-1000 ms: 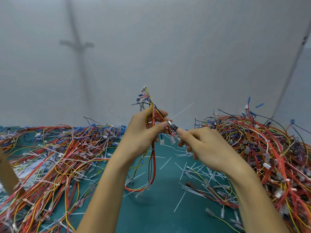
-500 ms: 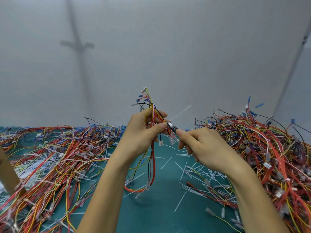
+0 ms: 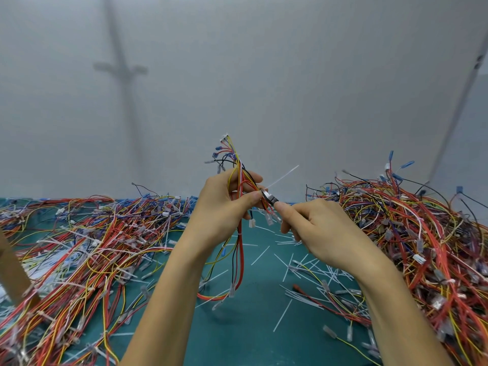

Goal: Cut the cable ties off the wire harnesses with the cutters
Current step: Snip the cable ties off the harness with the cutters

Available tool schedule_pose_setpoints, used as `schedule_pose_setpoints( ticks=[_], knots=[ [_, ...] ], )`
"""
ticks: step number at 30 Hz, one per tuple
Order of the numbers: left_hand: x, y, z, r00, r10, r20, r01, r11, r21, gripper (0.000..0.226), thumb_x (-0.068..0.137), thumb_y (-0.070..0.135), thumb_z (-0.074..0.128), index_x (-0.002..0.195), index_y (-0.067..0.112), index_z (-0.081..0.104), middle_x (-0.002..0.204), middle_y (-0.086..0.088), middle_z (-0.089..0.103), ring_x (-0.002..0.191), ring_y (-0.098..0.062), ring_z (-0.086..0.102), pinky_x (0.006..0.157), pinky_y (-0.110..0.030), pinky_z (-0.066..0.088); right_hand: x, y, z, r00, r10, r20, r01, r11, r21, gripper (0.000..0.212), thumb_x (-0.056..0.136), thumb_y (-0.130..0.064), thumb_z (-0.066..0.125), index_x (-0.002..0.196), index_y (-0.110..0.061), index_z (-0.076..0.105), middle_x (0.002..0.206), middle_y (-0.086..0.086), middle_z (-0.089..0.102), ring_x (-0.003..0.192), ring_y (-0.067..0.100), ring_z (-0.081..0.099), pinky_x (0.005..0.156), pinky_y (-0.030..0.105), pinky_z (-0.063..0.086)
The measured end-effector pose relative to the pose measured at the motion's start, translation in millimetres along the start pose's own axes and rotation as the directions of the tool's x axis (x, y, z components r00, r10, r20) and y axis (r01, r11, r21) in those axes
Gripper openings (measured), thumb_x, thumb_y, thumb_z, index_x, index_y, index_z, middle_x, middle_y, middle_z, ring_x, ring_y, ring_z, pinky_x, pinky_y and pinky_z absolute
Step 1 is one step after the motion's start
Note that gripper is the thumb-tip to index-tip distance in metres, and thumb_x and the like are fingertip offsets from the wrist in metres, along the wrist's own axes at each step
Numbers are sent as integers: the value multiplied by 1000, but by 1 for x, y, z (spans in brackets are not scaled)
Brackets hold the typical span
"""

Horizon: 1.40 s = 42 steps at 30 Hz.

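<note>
My left hand (image 3: 224,207) grips a wire harness (image 3: 239,247) of red, yellow and black wires, held upright above the green mat, its connectors fanning out above my fingers. A white cable tie (image 3: 282,177) sticks out from the bundle, its tail pointing up to the right. My right hand (image 3: 319,228) holds small cutters (image 3: 269,198), whose metal jaws sit at the bundle by my left thumb, at the base of the tie. The cutter handles are hidden inside my fist.
A large heap of harnesses (image 3: 79,247) covers the mat on the left, another heap (image 3: 412,233) on the right. Cut white tie pieces (image 3: 295,270) litter the green mat (image 3: 250,326) between them. A brown board edge (image 3: 12,270) stands at far left. A grey wall rises behind.
Both hands have shifted slightly; the cutters stay at the tie on the bundle, and the tie's tail still stands out to the right.
</note>
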<state>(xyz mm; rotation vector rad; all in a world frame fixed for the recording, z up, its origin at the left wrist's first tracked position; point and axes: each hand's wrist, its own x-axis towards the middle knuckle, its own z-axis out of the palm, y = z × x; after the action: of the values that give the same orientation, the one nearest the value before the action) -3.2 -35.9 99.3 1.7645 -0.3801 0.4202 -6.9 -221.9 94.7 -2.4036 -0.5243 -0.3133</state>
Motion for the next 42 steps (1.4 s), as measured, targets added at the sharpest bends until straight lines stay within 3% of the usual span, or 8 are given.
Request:
schedule_pose_setpoints(
  ticks=[20, 28, 32, 36, 42],
  knots=[
    [-4, 7, 3, 997, -68, -31, 67, 997, -37, 15, 88, 7, 68, 95, 20, 68, 87, -3, 76, 77, -12, 74, 50, -17, 49, -1, -3, -1, 999, -13, -49, 11, 999, -44, 69, 84, -74, 27, 64, -22, 66, 58, 5, 60, 57, 19, 56, 64, 40, 49],
    [-4, 12, 6, 996, -86, -2, 85, 992, -90, 11, 90, 12, 68, 101, 12, 69, 88, -6, 76, 80, -15, 75, 54, -16, 50, -4, -11, -3, 996, -14, -92, 14, 1000, 2, 64, 90, -67, 31, 58, -15, 54, 54, 11, 46, 51, 20, 39, 54, 39, 34],
    [-4, 13, 5, 985, -173, 0, 172, 980, -102, 21, 98, 27, 55, 98, 13, 70, 86, 0, 77, 78, -13, 74, 59, -13, 51, -4, -14, -4, 978, 7, -207, 9, 997, 76, 59, 93, -61, 36, 50, -21, 43, 47, -2, 39, 47, 11, 35, 53, 35, 28],
    [2, 13, 0, 950, -310, 29, 311, 942, -125, 52, 104, 45, 28, 103, 15, 70, 84, -5, 77, 73, -14, 72, 73, -24, 59, -3, -13, -7, 947, 49, -318, 12, 983, 185, 58, 93, -59, 42, 70, -12, 66, 57, 12, 56, 60, 32, 57, 60, 44, 49],
    [4, 11, -3, 930, -366, 40, 368, 923, -114, 29, 103, 24, 37, 97, 18, 64, 78, -1, 76, 62, -13, 69, 70, -28, 57, -3, -12, -7, 919, 80, -387, 17, 970, 242, 58, 93, -59, 48, 79, -7, 69, 66, 17, 59, 65, 38, 57, 63, 53, 53]
  ],
)
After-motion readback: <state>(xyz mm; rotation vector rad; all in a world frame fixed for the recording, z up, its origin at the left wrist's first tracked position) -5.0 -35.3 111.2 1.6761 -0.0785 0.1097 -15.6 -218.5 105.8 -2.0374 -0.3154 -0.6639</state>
